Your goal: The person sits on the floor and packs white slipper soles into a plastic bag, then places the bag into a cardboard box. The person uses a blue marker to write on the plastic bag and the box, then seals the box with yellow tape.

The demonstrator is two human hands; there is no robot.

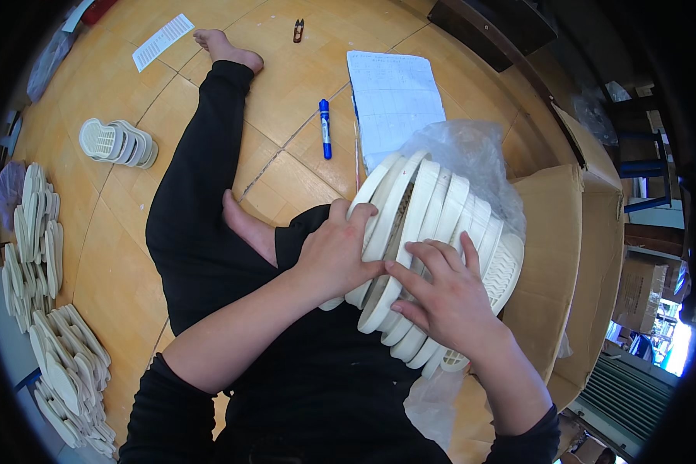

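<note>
A row of white shoe soles (pixel 435 203) stands on edge, pressed side by side, against my lap. My left hand (pixel 334 249) holds the soles at the near left end, its fingers over their edges and its thumb reaching toward the right hand. Bent over the middle of the row, my right hand (pixel 450 298) grips the edge of a sole with its thumb and fingers. A gap shows between two soles at the left end, where a patterned inner face is visible. The last sole on the right turns its ridged tread outward.
Beside the soles are a clear plastic bag (pixel 472 147) and an open cardboard box (pixel 545 232). Ahead lie a written sheet (pixel 398 97), a blue marker (pixel 325 130) and small thread snips (pixel 298 31). More soles (pixel 69 363) are piled at left, with a small stack (pixel 120 145) farther ahead.
</note>
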